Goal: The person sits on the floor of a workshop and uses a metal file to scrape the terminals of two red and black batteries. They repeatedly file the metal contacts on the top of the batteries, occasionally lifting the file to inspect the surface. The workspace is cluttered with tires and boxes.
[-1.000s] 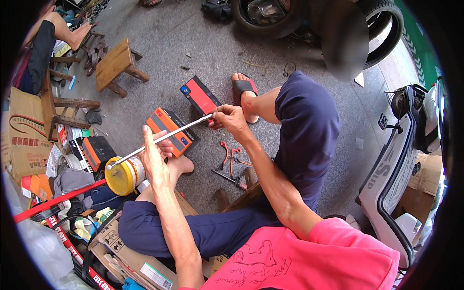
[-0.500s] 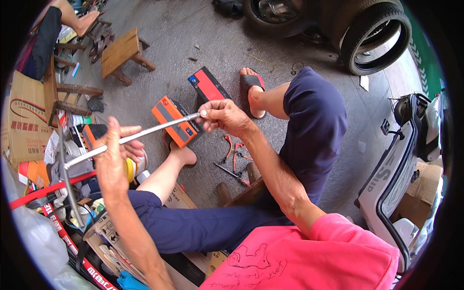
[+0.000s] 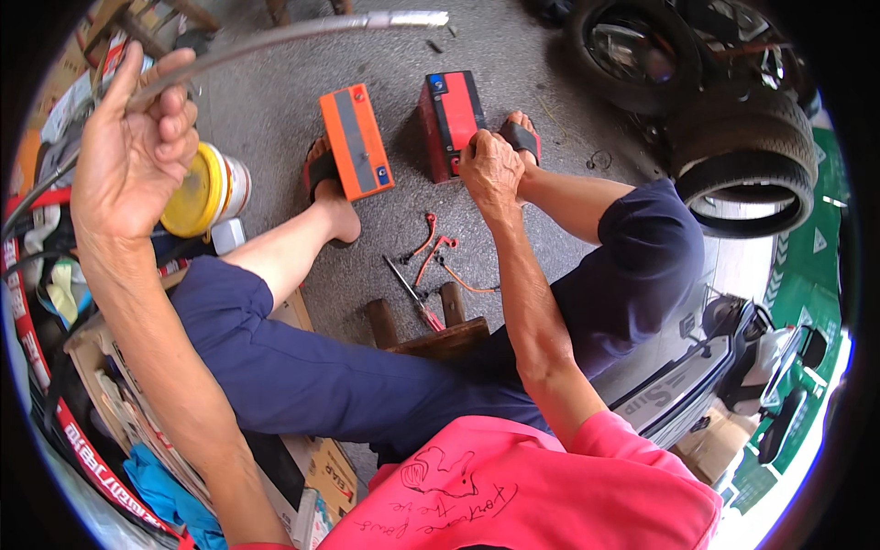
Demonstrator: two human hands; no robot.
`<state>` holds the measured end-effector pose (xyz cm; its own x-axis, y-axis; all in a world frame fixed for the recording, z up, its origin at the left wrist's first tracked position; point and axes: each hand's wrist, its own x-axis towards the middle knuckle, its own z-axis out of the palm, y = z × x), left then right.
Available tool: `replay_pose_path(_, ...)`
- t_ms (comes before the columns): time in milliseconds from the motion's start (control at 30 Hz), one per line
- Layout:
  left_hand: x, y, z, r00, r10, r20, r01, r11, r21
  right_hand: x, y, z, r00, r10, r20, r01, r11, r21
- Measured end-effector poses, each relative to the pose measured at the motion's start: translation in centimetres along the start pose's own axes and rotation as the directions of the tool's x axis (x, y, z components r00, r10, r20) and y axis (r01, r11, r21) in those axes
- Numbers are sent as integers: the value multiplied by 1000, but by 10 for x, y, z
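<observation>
The left hand [image 3: 133, 174] grasps a long, shiny silver rod [image 3: 293, 32]. The right hand [image 3: 492, 172] curls beside a boxy red-and-black battery [image 3: 460, 115]; whether gripping, I cannot tell.

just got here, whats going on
The person's left hand is raised with a long silvery rod lying across it, between thumb and fingers. The right hand is at the near end of the red and black battery; whether it grips is hidden. An orange battery sits by the left foot, with cables and a screwdriver nearby.
</observation>
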<state>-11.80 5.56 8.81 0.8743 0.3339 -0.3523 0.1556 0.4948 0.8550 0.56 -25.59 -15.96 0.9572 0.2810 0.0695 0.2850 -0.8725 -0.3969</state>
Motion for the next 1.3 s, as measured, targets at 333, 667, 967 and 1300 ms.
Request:
replay_pose_path(333, -15, 11, -39, 996, 66, -62, -65, 998, 12, 4, -4, 5, 992, 0, 125, 19, 988, -150)
replay_pose_path(667, 0, 12, -45, 998, -11, -54, 9, 1000, -20, -42, -29, -31, 979, -9, 205, -17, 992, 126)
replay_pose_path(967, 5, 11, -36, 975, -59, -215, 40, 995, -93, -108, 41, 72, 686, 315, 655, -210, 949, -237)
replay_pose_path(1300, 0, 12, -42, 975, -58, -214, 35, 994, -108, -166, 93, 129, 635, 173, 753, 79, 955, -286)
